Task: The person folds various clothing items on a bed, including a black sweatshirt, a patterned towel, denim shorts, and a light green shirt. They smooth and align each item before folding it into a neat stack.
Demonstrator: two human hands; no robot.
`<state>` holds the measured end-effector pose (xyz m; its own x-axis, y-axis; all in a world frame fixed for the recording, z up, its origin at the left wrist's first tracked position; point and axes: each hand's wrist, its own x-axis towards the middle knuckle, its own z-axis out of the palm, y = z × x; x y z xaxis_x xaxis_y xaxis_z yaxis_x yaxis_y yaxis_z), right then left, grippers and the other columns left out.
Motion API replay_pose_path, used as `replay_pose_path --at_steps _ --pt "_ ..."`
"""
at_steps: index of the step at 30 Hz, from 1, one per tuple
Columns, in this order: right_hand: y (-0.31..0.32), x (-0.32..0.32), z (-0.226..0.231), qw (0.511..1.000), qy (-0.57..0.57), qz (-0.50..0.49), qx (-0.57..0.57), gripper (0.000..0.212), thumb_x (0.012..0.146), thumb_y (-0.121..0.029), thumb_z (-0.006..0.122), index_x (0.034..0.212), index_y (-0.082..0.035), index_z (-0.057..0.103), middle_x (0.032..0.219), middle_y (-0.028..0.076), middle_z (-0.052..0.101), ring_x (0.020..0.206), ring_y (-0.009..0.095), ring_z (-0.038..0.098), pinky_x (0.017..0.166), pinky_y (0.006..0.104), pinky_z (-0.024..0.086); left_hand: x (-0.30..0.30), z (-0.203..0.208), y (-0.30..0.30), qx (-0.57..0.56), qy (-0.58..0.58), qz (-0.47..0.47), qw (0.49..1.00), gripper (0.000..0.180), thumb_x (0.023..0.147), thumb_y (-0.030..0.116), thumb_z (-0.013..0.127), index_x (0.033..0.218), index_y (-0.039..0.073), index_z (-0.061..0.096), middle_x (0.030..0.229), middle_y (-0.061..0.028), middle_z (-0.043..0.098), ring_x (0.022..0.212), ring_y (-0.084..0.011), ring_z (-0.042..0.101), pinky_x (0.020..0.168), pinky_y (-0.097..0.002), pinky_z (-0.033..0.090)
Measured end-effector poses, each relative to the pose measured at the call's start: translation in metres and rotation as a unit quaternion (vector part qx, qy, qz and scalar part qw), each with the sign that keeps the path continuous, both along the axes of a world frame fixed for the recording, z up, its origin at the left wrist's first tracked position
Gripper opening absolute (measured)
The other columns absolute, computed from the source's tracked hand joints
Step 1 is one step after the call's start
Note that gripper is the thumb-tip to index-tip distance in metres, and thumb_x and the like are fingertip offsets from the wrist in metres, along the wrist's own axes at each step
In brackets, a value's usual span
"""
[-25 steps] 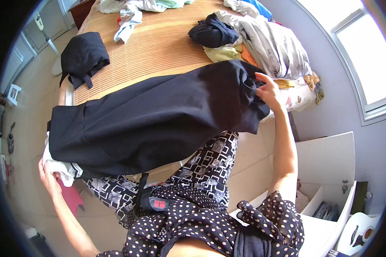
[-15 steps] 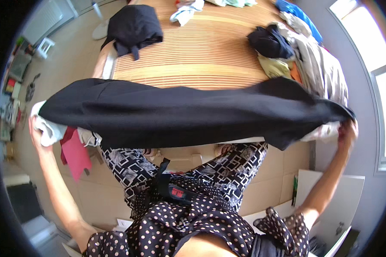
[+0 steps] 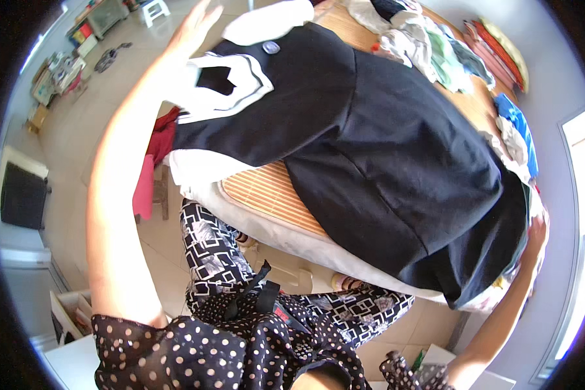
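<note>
A black dress (image 3: 383,149) with a white collar edged in dark stripes (image 3: 253,84) and white sleeve ends lies spread across the bed. A small round badge (image 3: 271,47) shows near the collar. My left hand (image 3: 195,29) is raised beyond the collar, near the far white sleeve (image 3: 270,21), its fingers stretched out and holding nothing. At the hem on the right, my right hand (image 3: 534,239) grips the dress's edge; some of its fingers are hidden by cloth.
The bed has a striped mat (image 3: 273,195) and a pale mattress edge (image 3: 292,244). Crumpled clothes (image 3: 435,49) lie at the far side, with folded red and yellow cloth (image 3: 497,52) behind them. A blue garment (image 3: 517,127) sits by the wall. Red cloth (image 3: 146,185) hangs at the left.
The dress has gone from a narrow band held up between both hands to lying spread over the bed. My left hand has let go and moved up and away; the view has turned left.
</note>
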<state>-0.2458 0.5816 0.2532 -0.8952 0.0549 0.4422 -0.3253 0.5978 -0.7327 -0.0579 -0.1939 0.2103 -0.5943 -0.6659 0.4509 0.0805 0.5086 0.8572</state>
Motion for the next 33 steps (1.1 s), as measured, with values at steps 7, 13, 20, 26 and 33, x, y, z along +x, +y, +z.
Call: replay_pose_path --at_steps 7,13,20,26,33 --pt "0.150 0.141 -0.178 0.966 -0.145 -0.179 -0.116 0.040 0.084 -0.022 0.061 0.115 0.001 0.051 0.103 0.010 0.058 0.094 0.018 0.054 0.084 0.0336 0.042 0.229 -0.150 0.024 0.199 -0.261 0.081 0.941 0.056 0.087 0.042 0.053 0.126 0.004 0.045 0.126 -0.0113 0.049 0.115 -0.0196 0.047 0.096 -0.0346 0.038" --pt "0.155 0.185 -0.238 0.803 -0.347 -0.053 -0.482 0.031 0.087 -0.025 0.054 0.111 -0.006 0.056 0.101 0.009 0.062 0.083 0.020 0.061 0.064 0.0282 0.052 0.246 -0.188 0.054 0.373 -0.180 -0.086 0.906 0.060 0.088 0.049 0.047 0.132 0.008 0.039 0.125 -0.0074 0.047 0.112 -0.0180 0.047 0.089 -0.0356 0.042" --pt "0.109 0.170 -0.231 0.727 -0.278 0.238 -0.581 0.038 0.091 -0.032 0.043 0.124 -0.016 0.049 0.128 0.007 0.049 0.117 0.024 0.047 0.095 0.0470 0.039 0.229 -0.160 0.070 0.126 -0.251 -0.101 0.954 0.049 0.085 0.019 0.057 0.128 0.002 0.040 0.121 -0.0074 0.050 0.109 -0.0147 0.049 0.096 -0.0277 0.036" --pt "0.091 0.139 -0.135 0.893 -0.141 0.014 -0.427 0.039 0.091 -0.029 0.047 0.119 -0.003 0.049 0.121 0.008 0.053 0.106 0.020 0.054 0.093 0.0332 0.041 0.171 -0.105 0.029 0.278 0.076 -0.070 0.955 0.023 0.092 0.023 0.049 0.108 0.007 0.049 0.108 -0.0036 0.054 0.098 -0.0149 0.054 0.083 -0.0296 0.045" --pt "0.152 0.096 -0.109 0.912 -0.134 -0.063 -0.383 0.037 0.085 -0.024 0.051 0.116 -0.003 0.052 0.110 0.011 0.058 0.097 0.024 0.058 0.084 0.0378 0.048 0.154 -0.041 -0.102 0.010 0.074 0.192 0.979 0.017 0.086 0.016 0.058 0.100 0.008 0.061 0.091 -0.0002 0.061 0.082 -0.0101 0.054 0.073 -0.0252 0.045"
